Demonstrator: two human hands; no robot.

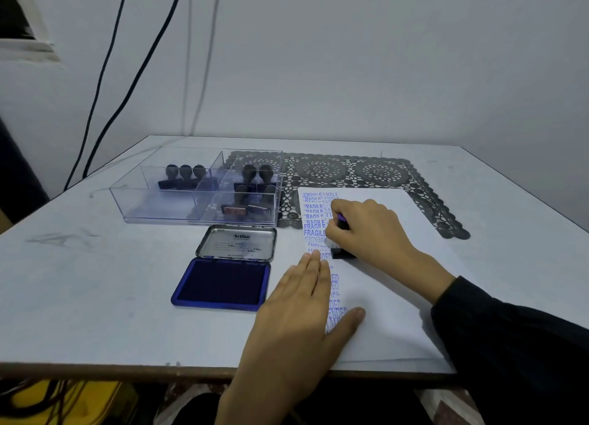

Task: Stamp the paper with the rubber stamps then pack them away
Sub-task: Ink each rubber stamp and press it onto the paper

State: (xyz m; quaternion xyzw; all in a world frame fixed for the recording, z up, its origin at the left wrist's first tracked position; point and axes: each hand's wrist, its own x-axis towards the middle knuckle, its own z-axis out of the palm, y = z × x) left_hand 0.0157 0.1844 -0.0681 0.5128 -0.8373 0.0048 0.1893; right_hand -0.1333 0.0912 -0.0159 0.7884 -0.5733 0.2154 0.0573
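Note:
A white sheet of paper (392, 284) lies on the table, its left side covered with blue prints reading SAMPLE, FRAGILE and AMENDED. My right hand (366, 230) grips a black rubber stamp (342, 252) by its handle and holds its base down on the paper. My left hand (299, 310) lies flat with fingers spread on the paper's left edge. An open blue ink pad (223, 282) with its metal lid (237, 243) raised sits left of the paper. Several more stamps (255, 182) stand in a clear plastic organizer (159, 201).
A dark lace placemat (350, 171) lies under the paper's far end and the organizer's right side. Black cables (105, 74) hang down the wall at the left. The table's front edge (127, 369) runs close below my left wrist.

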